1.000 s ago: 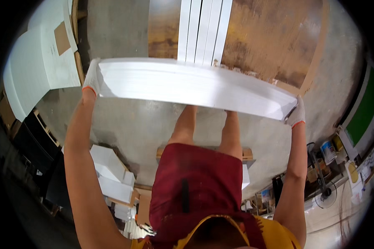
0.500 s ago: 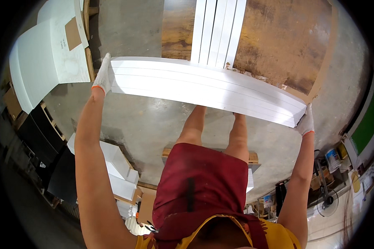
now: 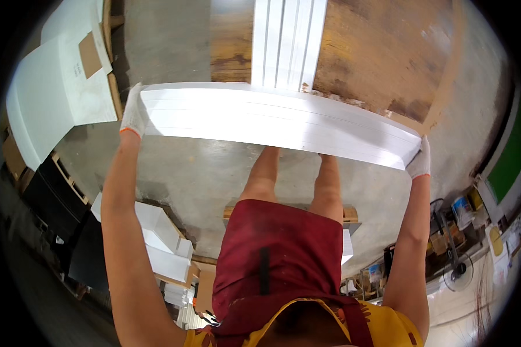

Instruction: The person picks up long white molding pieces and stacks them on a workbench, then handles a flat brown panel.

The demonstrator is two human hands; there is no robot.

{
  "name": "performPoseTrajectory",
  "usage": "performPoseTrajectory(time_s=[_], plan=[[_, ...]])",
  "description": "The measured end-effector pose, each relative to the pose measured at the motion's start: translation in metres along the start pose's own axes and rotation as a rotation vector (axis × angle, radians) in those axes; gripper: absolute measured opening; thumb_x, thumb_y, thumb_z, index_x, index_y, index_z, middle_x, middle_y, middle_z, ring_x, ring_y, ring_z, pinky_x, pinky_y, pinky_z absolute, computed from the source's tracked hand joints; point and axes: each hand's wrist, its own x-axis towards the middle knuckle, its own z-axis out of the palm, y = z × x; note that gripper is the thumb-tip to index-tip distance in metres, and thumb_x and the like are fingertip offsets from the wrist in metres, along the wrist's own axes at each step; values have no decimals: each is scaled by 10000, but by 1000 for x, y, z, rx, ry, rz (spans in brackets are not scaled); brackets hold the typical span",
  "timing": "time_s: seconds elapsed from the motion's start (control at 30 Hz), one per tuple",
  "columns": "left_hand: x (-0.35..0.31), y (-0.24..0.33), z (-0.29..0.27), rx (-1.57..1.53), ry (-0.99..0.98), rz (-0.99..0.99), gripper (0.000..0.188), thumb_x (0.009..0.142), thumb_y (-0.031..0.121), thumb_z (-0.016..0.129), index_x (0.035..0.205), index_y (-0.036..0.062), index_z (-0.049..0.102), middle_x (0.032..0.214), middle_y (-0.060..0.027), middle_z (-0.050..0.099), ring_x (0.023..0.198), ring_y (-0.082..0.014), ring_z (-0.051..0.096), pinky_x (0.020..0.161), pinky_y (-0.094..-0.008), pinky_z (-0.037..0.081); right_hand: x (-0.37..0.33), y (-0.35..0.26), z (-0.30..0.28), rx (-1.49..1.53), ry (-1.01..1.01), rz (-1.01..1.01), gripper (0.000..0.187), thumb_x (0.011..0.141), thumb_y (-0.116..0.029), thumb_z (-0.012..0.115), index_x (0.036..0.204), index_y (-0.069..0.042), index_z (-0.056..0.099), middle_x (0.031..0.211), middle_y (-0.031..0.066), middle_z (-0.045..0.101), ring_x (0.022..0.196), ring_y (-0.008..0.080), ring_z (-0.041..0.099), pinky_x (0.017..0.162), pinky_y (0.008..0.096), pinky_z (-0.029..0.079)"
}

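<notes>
A bundle of long white panels (image 3: 272, 118) stretches across in front of me, stacked edge to edge with thin lines between them. My left hand (image 3: 133, 113), in a white knitted glove with an orange cuff, holds its left end. At the right end, my gloved right hand (image 3: 419, 160) grips the bundle, its fingers partly hidden. Both arms are spread wide. Beyond the bundle, more white strips (image 3: 286, 43) lie lengthwise on a worn brown board (image 3: 388, 52); the bundle covers their near ends.
White sheets with a brown patch (image 3: 63, 81) stand on wooden supports at far left. White boxes (image 3: 168, 243) sit by my left arm. A fan (image 3: 458, 269) and shelves of clutter are at lower right. Wood (image 3: 350, 215) lies behind my legs on the concrete floor (image 3: 202, 173).
Floor, brown board and strips have shifted slightly left in view. The bundle has moved a little left with both hands, which still hold its ends.
</notes>
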Motion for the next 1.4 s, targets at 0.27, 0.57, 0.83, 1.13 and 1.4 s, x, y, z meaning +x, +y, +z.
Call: performPoseTrajectory(time_s=[0.27, 0.57, 0.83, 1.13, 1.4], plan=[[-10, 8, 5, 79, 137, -50, 363, 836, 380, 562, 1043, 84, 596, 1044, -39, 602, 1005, -169, 545, 874, -292, 408, -1, -9, 8, -56, -13, 70, 492, 932, -421, 402, 1200, -23, 511, 1153, 127, 577, 1049, 264, 560, 921, 386, 441], [-30, 7, 12, 83, 100, -22, 390, 830, 383, 590, 1103, 104, 586, 1051, -26, 589, 1018, -165, 527, 875, -282, 396, 17, -6, 2, -136, 124, -6, 443, 873, -443, 519, 1076, -56, 592, 1015, 86, 624, 931, 214, 602, 822, 357, 496], [-49, 19, 1, 77, 179, -6, 381, 836, 363, 602, 1100, 90, 575, 1020, -22, 592, 987, -158, 549, 861, -288, 426, -38, -8, 13, -96, 116, -57, 440, 928, -403, 426, 1148, -42, 550, 1102, 90, 605, 1011, 224, 578, 896, 363, 460], [-22, 23, -8, 87, 103, 61, 396, 837, 391, 600, 1080, 80, 581, 1042, -29, 583, 1002, -157, 526, 899, -292, 398, -19, 11, 12, -73, 118, -47, 466, 921, -417, 436, 1146, -24, 547, 1122, 108, 593, 1032, 231, 566, 920, 360, 438], [-9, 0, 4, 196, 224, 57, 549, 808, 482, 587, 1191, 92, 537, 1123, -42, 552, 1066, -185, 481, 947, -297, 342, -9, 0, 22, -38, -10, 77, 545, 914, -493, 417, 1190, -34, 518, 1175, 120, 565, 1063, 269, 548, 926, 403, 434]])
